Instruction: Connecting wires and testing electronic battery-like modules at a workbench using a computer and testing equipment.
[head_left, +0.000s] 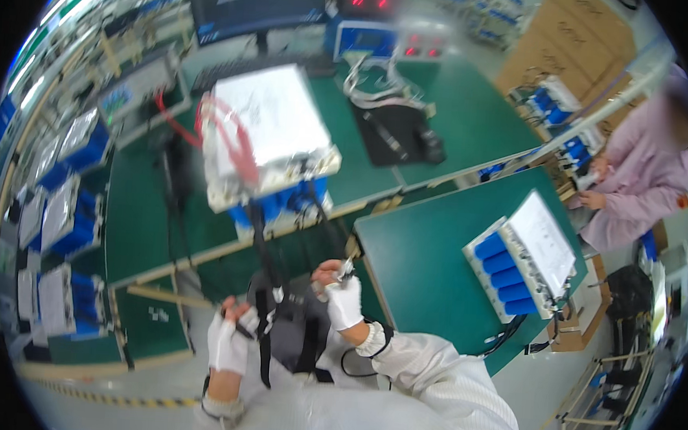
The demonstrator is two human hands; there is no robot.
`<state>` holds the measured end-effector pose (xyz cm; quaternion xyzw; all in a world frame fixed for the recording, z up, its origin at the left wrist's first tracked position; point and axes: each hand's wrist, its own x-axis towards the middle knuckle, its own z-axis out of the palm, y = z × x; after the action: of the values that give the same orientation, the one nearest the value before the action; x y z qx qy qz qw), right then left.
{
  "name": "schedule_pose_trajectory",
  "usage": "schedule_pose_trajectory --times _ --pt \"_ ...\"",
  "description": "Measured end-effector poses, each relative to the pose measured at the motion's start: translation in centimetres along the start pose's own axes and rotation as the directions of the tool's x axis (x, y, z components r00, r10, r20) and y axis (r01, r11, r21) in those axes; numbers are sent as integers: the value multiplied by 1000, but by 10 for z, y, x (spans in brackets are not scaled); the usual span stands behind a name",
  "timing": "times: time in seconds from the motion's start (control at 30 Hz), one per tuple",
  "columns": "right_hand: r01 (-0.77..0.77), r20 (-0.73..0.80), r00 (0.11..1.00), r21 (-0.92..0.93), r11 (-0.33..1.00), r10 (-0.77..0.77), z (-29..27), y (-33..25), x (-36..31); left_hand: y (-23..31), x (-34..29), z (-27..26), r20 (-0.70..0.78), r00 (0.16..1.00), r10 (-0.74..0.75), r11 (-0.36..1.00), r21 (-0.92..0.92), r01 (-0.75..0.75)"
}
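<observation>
My left hand (230, 340), in a white glove with bare fingertips, is closed around a small dark piece (244, 329) that I cannot make out. My right hand (343, 300), gloved the same way, pinches a small silvery piece (346, 269), its kind too blurred to tell. Between the hands, black cables (270, 269) hang down from a battery pack (286, 202) with blue cells. White sheets (264, 104) lie on top of that pack, and red leads (242, 150) run over them.
A second blue-celled battery pack (506, 272) sits on the right green table (413, 243). Behind are a monitor (254, 8), a keyboard (255, 66), a mouse (429, 145) and a blue instrument (363, 39). More packs (72, 214) stand left. A person in pink (638, 178) works at right.
</observation>
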<state>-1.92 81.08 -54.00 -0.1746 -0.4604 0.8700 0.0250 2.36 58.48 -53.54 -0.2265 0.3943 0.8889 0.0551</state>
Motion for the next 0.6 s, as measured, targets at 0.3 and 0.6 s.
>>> schedule_pose_trajectory --times 0.3,0.6 --pt "327 99 149 -944 -46 -984 -59 -178 175 4 6 -24 30 999 -12 998 -61 14" --pt "-73 18 553 -995 -70 -833 -71 -193 198 1 7 -20 -27 999 -31 994 -102 28"
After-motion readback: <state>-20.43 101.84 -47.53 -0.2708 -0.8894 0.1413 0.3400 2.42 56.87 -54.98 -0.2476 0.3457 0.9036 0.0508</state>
